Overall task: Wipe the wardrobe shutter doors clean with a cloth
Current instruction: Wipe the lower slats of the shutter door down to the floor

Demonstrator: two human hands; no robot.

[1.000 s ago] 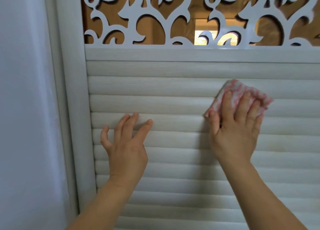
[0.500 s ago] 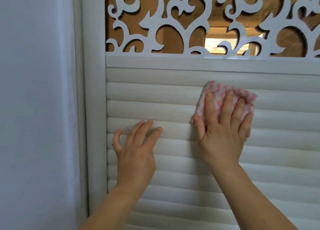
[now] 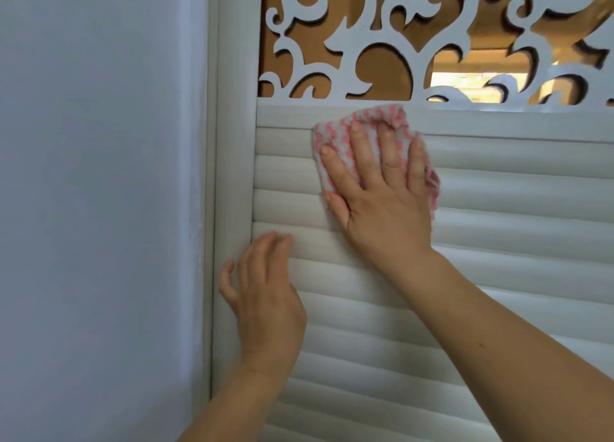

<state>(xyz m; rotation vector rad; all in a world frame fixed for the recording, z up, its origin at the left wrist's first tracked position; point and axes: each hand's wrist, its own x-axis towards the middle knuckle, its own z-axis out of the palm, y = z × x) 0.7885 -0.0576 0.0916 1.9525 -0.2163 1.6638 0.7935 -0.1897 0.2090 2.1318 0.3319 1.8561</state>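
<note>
The white shutter door (image 3: 498, 275) of horizontal slats fills the middle and right of the head view. My right hand (image 3: 382, 189) lies flat with straight fingers on a pink-and-white patterned cloth (image 3: 335, 136), pressing it against the top slats just under the door's upper rail. My left hand (image 3: 265, 295) rests open on the slats lower down, close to the door's left frame, with its fingertips touching the surface.
A white scroll-cut fretwork panel (image 3: 365, 42) with a brown backing sits above the slats. The door's vertical white frame (image 3: 232, 175) runs down the left, next to a plain pale wall (image 3: 99, 209).
My right hand has slid the cloth up and to the left, from the middle slats to the top ones. My left hand has shifted left toward the frame.
</note>
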